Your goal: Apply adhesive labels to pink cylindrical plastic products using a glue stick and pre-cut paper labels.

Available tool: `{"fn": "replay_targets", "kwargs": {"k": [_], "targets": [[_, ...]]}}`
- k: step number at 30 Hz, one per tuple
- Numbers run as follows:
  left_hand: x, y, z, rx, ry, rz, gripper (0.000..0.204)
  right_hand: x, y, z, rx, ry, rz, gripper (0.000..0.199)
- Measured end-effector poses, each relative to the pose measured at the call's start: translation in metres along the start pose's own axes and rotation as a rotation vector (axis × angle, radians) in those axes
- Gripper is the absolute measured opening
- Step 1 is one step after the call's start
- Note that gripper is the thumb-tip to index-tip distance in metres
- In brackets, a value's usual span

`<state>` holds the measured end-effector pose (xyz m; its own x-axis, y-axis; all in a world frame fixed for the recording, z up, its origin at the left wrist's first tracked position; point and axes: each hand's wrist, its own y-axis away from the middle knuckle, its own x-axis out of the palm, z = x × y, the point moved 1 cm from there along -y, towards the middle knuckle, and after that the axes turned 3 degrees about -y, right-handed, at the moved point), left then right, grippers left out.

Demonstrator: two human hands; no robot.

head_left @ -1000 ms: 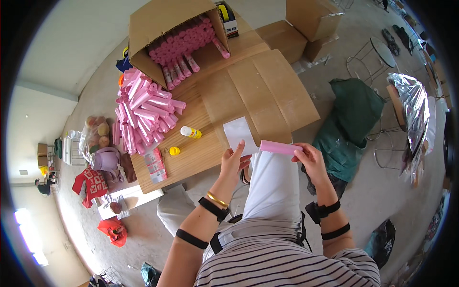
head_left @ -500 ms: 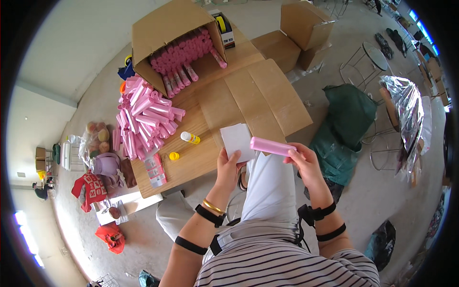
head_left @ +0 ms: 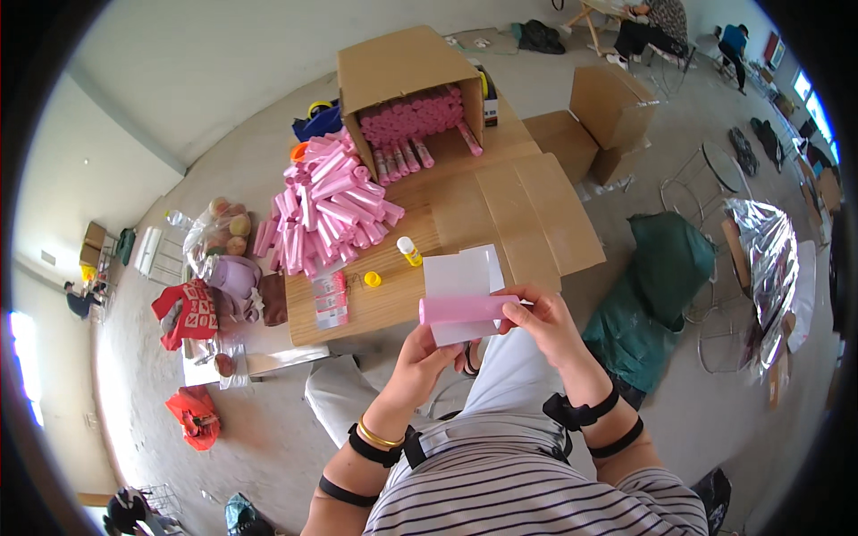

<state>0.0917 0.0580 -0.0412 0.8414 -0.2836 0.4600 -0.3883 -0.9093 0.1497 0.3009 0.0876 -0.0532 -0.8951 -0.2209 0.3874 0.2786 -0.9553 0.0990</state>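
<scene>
My left hand [head_left: 420, 359] grips the lower edge of a white paper sheet [head_left: 444, 277]. A pink tube-shaped roll [head_left: 460, 309], pinched at its right end by my right hand [head_left: 540, 327], lies across that sheet. Another white sheet [head_left: 483, 260] shows behind it; whether my left hand holds that one too cannot be made out. Beyond the hands, an uncapped glue stick [head_left: 409, 251] stands on the wooden table [head_left: 412, 217], with its yellow cap [head_left: 373, 279] close by. Printed label sheets [head_left: 331, 301] lie near the table's front edge.
A heap of pink rolls [head_left: 331, 210] sits left on the table. Behind it, a cardboard box [head_left: 399, 67] on its side holds several more. Flattened cardboard [head_left: 518, 219] covers the right part. A green sack [head_left: 657, 277] stands on the floor at right.
The pink roll has moved left and down onto the white sheet, my right hand with it. My two hands are closer together. The head view has shifted, so the table appears farther right.
</scene>
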Motion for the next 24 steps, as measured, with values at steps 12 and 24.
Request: {"fn": "replay_targets", "kwargs": {"k": [12, 24], "targets": [[-0.021, 0.065, -0.01, 0.369, -0.052, -0.212, 0.019, 0.083, 0.013, 0.007, 0.09, 0.047, 0.235, 0.04], [-0.032, 0.097, -0.02, 0.43, 0.088, -0.322, 0.016, 0.129, 0.011, 0.016, 0.136, 0.116, 0.34, 0.031]]}}
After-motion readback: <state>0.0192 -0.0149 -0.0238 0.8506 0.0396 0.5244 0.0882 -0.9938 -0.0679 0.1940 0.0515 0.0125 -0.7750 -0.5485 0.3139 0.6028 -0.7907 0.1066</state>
